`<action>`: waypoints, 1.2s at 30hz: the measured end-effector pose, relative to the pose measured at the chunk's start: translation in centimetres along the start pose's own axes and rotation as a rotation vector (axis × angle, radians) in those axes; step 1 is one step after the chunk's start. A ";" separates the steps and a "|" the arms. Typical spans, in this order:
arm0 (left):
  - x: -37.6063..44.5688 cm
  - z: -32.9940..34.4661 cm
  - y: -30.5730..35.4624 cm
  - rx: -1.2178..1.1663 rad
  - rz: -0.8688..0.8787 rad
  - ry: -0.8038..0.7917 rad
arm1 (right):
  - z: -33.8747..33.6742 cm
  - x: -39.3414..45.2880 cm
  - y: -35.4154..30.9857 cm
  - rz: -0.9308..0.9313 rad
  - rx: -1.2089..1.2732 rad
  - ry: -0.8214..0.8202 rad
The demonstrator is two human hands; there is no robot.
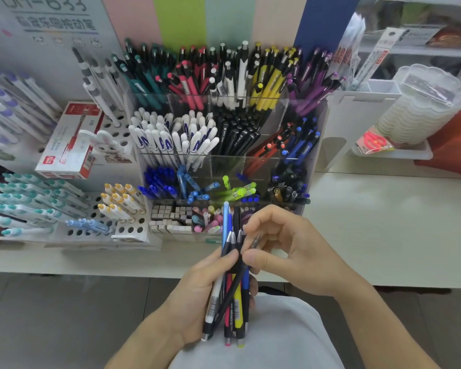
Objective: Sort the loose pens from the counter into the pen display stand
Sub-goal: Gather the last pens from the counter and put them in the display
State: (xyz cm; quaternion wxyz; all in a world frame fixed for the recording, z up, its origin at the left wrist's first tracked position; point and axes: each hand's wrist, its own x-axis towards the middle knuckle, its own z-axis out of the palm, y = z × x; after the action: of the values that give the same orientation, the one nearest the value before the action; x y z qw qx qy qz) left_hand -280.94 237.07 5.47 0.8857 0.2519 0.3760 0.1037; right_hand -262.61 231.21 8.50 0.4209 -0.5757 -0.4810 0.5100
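Left hand (197,294) grips bundle of mixed pens (232,283) above desk (370,222) edge. Right hand (290,249) pinches 1 black pen (240,278) out. Next: match colour, drop into pen display stand (298,161) compartment.

Lower barrels in the pen display stand (298,161) hidden behind the rows in front. Sign lettering (51,14) cut off at top edge, blurred, unreadable. Middles of the bundled pens (232,291) covered by left hand (197,296) fingers; right hand (293,251) grip point too small to tell.
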 end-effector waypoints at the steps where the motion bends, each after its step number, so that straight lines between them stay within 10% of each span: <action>1: 0.0 -0.1 -0.1 0.068 0.019 -0.004 | -0.2 -0.1 0.2 0.018 -0.047 0.009; 6: 0.3 -0.8 -0.8 0.339 0.101 0.042 | 0.1 -0.1 0.2 0.063 -0.209 0.033; 13: -0.8 -0.1 -0.9 0.087 0.083 0.027 | 1.0 0.3 0.0 -0.044 -0.468 0.071; 31: 0.1 -0.6 -1.3 0.360 0.191 -0.150 | 1.3 0.3 -0.1 0.093 -0.100 0.206; 36: 0.1 -0.5 -1.2 0.383 0.210 -0.166 | 1.0 0.8 -1.0 0.016 -0.470 0.103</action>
State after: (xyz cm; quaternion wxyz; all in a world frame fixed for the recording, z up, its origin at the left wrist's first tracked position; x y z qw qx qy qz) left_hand -281.24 236.21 4.49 0.8340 0.4608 0.2862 0.1010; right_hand -263.68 232.14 9.20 0.2950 -0.6870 -0.5598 0.3573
